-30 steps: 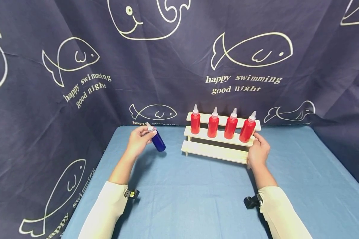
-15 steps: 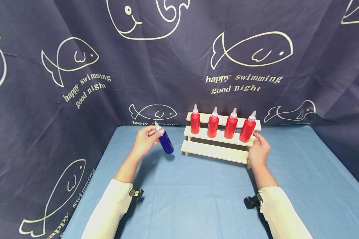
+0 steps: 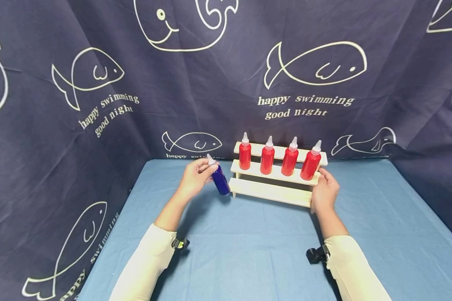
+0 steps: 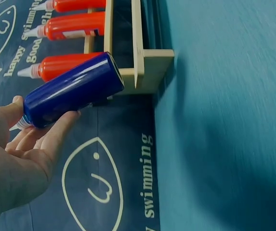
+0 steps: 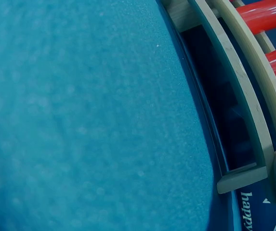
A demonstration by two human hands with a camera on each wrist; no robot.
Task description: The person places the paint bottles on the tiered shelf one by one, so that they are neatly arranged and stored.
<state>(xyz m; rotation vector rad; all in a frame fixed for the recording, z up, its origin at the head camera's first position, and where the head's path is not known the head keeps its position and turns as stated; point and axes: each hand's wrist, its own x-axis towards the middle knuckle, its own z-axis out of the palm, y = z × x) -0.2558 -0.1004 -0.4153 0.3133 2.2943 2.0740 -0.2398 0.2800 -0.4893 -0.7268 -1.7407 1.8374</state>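
Note:
A dark blue squeeze bottle (image 3: pixel 220 180) with a white pointed nozzle is pinched near its neck by my left hand (image 3: pixel 196 177). It tilts, base toward the left end of a three-tier wooden rack (image 3: pixel 271 192). In the left wrist view, thumb and fingers hold the blue bottle (image 4: pixel 75 89) at its cap end. My right hand (image 3: pixel 325 190) grips the rack's right end; only a bit of it shows in the right wrist view. Several red squeeze bottles, such as the leftmost red bottle (image 3: pixel 244 156), stand upright in a row on the middle tier.
A blue cloth (image 3: pixel 244 242) covers the table under the rack. Behind and to the left hangs a dark curtain (image 3: pixel 210 92) with white fish drawings, close to the rack's back. The rack's lowest tier (image 5: pixel 239 82) runs along the front in the right wrist view.
My left hand has carried the blue bottle steadily rightward and slightly nearer, up to the rack's left end. The right hand and the rack stay in place.

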